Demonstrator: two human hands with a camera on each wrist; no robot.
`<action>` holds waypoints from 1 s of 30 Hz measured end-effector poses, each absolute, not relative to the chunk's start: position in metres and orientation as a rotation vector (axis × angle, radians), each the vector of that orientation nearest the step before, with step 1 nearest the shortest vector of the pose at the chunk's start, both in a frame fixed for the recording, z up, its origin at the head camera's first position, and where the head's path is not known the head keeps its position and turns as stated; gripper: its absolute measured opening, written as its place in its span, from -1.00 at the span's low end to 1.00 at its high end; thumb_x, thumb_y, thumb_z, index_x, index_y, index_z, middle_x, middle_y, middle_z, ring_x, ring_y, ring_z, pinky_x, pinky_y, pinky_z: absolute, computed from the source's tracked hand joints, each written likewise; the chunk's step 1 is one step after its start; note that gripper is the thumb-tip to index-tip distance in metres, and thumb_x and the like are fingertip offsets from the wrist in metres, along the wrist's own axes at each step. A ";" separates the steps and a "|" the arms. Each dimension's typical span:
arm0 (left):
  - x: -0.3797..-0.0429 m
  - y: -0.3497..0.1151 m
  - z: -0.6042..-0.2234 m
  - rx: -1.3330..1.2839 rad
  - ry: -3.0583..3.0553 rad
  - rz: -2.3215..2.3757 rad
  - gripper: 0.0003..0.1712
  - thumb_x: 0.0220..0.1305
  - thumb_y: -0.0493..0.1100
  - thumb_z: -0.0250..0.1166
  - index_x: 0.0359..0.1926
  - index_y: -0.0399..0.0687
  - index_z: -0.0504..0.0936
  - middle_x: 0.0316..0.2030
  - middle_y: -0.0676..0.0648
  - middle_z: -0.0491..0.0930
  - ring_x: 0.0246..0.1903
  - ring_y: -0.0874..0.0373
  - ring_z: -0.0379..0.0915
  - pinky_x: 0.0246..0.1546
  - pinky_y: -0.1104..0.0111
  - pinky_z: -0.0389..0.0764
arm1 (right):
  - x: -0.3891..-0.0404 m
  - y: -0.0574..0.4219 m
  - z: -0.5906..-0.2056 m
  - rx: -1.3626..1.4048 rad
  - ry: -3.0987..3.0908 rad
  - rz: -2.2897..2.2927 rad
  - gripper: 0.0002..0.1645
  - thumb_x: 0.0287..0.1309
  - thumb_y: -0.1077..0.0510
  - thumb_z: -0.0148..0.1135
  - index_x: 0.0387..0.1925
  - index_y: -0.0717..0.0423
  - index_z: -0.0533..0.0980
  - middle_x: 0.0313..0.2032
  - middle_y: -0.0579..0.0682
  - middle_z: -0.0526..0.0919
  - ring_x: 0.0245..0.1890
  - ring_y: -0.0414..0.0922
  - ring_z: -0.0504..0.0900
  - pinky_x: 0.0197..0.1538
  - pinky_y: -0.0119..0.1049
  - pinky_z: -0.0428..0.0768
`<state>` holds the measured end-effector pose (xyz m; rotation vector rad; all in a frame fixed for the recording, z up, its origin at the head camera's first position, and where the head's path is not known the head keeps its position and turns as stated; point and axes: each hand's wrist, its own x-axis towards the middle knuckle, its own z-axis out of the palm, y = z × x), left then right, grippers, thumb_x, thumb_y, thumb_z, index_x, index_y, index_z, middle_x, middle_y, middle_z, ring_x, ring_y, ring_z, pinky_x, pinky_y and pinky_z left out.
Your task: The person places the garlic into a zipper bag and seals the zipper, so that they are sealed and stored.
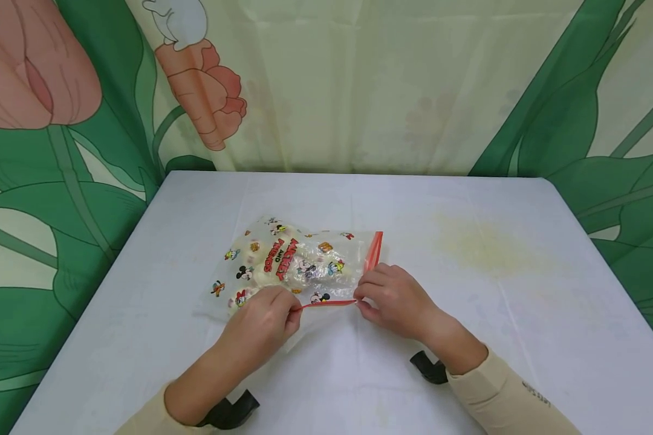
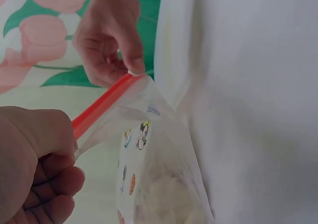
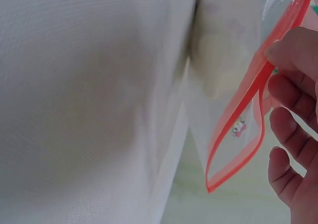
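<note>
A clear zip bag (image 1: 315, 260) with cartoon prints and a red zip strip lies on the table. Pale, rounded contents show through its plastic in the left wrist view, but their kind is unclear. My left hand (image 1: 263, 317) pinches the red strip at the near edge. Further right along that strip, my right hand (image 1: 394, 299) pinches it between thumb and finger, its other fingers loosely bent in the right wrist view. There, the red strip (image 3: 233, 174) parts into a loop, so part of the bag's mouth gapes.
The bag rests on a table with a white cloth (image 1: 522, 290), which has a faint yellowish stain right of the bag. Behind hangs a curtain (image 1: 359, 90) printed with tulips and leaves. Black straps (image 1: 231, 411) sit at both wrists.
</note>
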<state>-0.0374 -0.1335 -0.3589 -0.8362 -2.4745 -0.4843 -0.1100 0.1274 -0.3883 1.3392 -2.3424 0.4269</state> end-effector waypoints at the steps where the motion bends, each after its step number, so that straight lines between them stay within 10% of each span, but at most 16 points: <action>1: -0.037 -0.134 -0.359 -0.829 -2.479 -0.480 -0.81 -0.10 -0.45 0.42 -0.46 -0.19 0.58 -0.52 0.00 0.51 -0.50 0.20 0.44 -0.49 0.45 0.58 | -0.110 0.127 -0.388 1.335 -2.345 0.428 -0.80 -0.16 0.20 0.58 -0.42 0.02 0.69 -0.35 -0.12 0.66 -0.33 -0.11 0.53 -0.33 -0.28 0.51; 30: -0.036 -0.112 -0.363 -0.796 -2.546 -0.593 -0.75 -0.03 -0.29 0.58 -0.39 -0.13 0.64 -0.45 0.04 0.56 -0.47 0.22 0.46 -0.43 0.48 0.57 | -0.105 0.121 -0.382 1.334 -2.310 0.547 -0.76 -0.19 0.25 0.58 -0.41 0.09 0.67 -0.34 -0.10 0.65 -0.32 -0.13 0.57 -0.27 -0.25 0.57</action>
